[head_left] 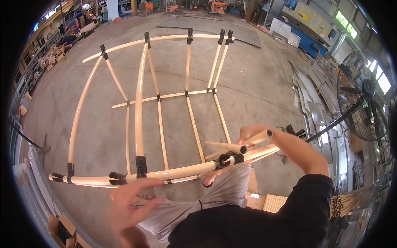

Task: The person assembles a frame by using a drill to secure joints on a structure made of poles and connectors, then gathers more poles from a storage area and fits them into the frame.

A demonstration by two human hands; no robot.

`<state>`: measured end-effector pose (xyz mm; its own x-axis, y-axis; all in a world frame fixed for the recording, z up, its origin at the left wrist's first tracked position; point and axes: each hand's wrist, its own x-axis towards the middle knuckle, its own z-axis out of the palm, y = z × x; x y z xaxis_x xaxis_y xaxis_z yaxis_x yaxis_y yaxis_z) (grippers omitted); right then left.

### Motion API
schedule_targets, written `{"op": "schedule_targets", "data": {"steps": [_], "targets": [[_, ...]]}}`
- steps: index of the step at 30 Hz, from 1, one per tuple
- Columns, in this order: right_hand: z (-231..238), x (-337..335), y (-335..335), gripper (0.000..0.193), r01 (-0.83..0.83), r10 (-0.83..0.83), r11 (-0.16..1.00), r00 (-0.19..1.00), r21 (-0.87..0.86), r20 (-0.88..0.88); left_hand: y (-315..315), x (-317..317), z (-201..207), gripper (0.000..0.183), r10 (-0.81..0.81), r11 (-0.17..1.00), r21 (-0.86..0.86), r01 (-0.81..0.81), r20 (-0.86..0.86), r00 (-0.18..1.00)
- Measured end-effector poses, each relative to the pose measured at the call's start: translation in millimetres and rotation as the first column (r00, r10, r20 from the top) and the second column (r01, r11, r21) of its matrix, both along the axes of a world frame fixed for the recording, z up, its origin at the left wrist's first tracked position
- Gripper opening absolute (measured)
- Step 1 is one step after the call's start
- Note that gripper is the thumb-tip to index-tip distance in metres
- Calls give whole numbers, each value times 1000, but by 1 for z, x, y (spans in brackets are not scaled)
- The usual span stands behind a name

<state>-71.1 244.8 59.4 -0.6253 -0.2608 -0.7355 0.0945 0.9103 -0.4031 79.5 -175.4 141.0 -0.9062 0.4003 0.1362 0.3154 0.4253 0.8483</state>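
A frame of cream pipes and black joints stands before me, with its near top rail crossing in front of my waist. My left hand hovers by that rail, close to a black joint; its fingers are apart and hold nothing, slightly blurred. On the right, my right hand is closed around a loose cream pipe whose open end points right. A second loose pipe lies just below that hand; whether the fingers also grip it I cannot tell. Both sit above a black joint on the rail.
A large black fan stands at the right, near scattered metal sheets. Bundled pipes lie at the lower right. An opened cardboard box is at the lower left. A blue and yellow machine stands far right.
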Motion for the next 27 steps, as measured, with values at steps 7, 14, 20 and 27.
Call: {"op": "schedule_targets", "data": {"steps": [7,14,20,27], "targets": [[60,-36,44,26,324,-325,945,915,-43,-241,70,6,-25,24,-82,995,51,81,35,996],[45,-61,31,23,423,-763,493,630,-760,-144,128,-86,-54,41,-53,995,-63,74,281,958],[42,-70,-1,23,399,-768,413,636,-819,-78,199,-139,-90,68,-318,925,85,370,704,635],[50,-29,4,21,416,-801,339,599,-844,-27,205,-133,-87,90,-278,900,-71,431,668,690]]}}
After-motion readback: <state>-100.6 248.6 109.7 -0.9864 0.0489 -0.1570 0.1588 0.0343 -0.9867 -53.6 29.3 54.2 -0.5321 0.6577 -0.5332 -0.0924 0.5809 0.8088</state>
